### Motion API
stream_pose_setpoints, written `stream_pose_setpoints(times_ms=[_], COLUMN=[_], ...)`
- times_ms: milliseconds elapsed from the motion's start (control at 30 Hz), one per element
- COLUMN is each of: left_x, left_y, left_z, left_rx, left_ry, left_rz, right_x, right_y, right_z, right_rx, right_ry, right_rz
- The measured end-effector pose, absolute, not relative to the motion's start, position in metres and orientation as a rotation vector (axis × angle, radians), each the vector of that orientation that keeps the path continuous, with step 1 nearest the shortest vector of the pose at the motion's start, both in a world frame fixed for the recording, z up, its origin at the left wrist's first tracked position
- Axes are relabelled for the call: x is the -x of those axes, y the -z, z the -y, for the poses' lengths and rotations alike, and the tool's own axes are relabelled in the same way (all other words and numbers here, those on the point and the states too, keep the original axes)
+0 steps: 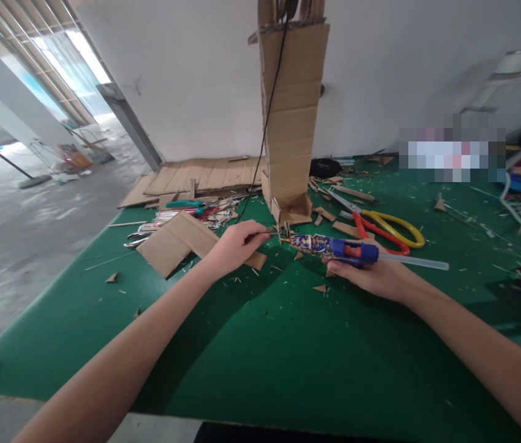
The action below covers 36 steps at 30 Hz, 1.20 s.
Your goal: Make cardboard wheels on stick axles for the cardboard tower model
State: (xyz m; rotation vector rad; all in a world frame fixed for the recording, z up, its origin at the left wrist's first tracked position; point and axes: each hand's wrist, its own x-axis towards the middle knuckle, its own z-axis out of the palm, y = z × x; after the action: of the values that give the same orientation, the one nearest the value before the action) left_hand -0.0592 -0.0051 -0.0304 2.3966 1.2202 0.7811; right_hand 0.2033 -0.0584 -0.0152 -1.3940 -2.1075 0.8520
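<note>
My right hand (371, 277) grips a blue glue gun (334, 247) with an orange trigger, a clear glue stick poking out of its back; the nozzle points left. My left hand (235, 246) pinches a thin stick or small cardboard piece (270, 234) right at the nozzle tip. Both hands hover just above the green table mat (251, 344), in front of a tall cardboard tower (292, 117) whose open base (292, 211) sits just behind the nozzle.
Yellow-and-red scissors (387, 229) lie right of the tower. An L-shaped cardboard piece (181, 241) lies left of my left hand, with pliers and small tools (186, 212) behind it. Flat cardboard sheets (200, 175) line the wall. Cardboard scraps litter the mat. A black cable (267, 117) hangs down.
</note>
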Motion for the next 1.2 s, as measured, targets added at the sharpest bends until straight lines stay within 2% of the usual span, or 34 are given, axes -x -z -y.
stream_pose_setpoints(times_ms=[767, 1200], left_x=[0.0594, 0.0605], left_y=[0.0268, 0.0249], left_z=[0.006, 0.0066], left_rx=[-2.374, -2.311], left_ry=[-0.73, -0.657], left_rz=[-1.258, -1.353], right_x=[-0.2026, -0.2082], right_y=[0.0122, 0.0195], right_z=[0.0586, 0.057], right_rx=[1.465, 1.469], right_ry=[-0.83, -0.709], right_rz=[2.127, 2.159])
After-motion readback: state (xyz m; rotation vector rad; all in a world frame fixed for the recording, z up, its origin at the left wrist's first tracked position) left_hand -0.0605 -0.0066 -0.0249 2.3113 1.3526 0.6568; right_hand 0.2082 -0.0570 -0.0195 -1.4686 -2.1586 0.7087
